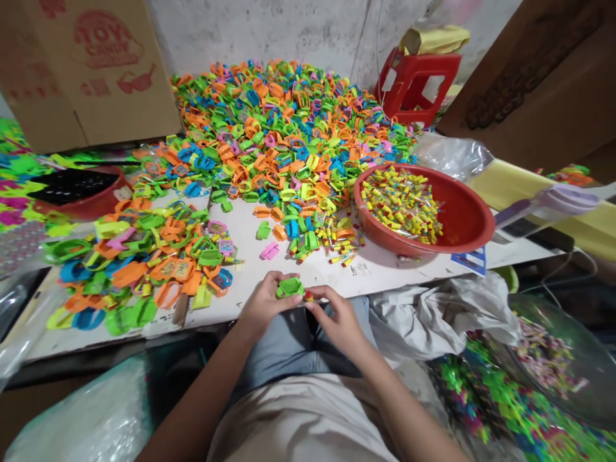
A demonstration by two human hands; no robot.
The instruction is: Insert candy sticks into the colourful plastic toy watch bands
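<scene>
My left hand (265, 301) is closed around a small green plastic toy piece (289, 287), held just over the near edge of the white table (385, 266). My right hand (337, 316) pinches a tiny red and yellow candy roll (308, 296) against the right side of that green piece. Both hands meet above my lap. Right behind them lie loose green, orange, blue and pink plastic pieces (289, 228) and several scattered candy rolls (342, 247).
A big heap of colourful plastic pieces (289, 122) covers the back of the table. A red bowl (474, 215) of candy rolls stands at right. Assembled pieces (144, 266) pile at left. A cardboard box (91, 70), red stool (416, 83) and bags surround.
</scene>
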